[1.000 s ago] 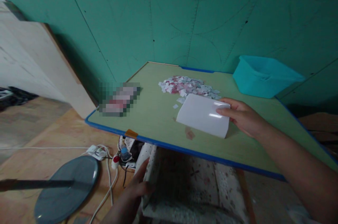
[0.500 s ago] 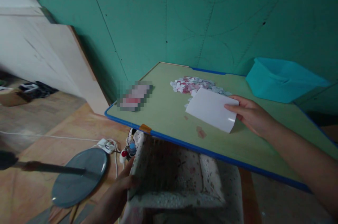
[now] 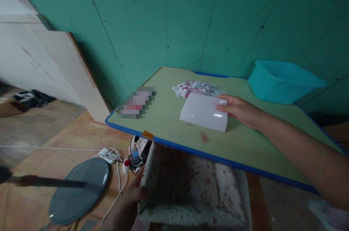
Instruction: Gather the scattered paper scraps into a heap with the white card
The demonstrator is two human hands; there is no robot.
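Note:
In my right hand (image 3: 236, 110) is a glossy white sheet (image 3: 204, 112), pinched at its right edge and bowed over the tabletop. Just behind it lies a pile of small paper scraps (image 3: 194, 87), white with some pink; the sheet hides part of the pile's near side. Below the table's front edge, my left hand (image 3: 133, 191) grips the left side of a speckled, cloth-lined box (image 3: 188, 213). Its fingers are partly hidden in shadow. The box is tilted, with its open side facing me.
The pale green table (image 3: 163, 114) has a blue edge. A turquoise bin (image 3: 280, 82) stands at its back right, and a pixelated flat item (image 3: 136, 103) lies at the left. On the floor are a round grey base with a pole (image 3: 79, 191) and a white power strip (image 3: 107, 155).
My right hand has moved the sheet left, closer over the scraps. The box and my left hand sit slightly farther right, and the whole view has shifted a little.

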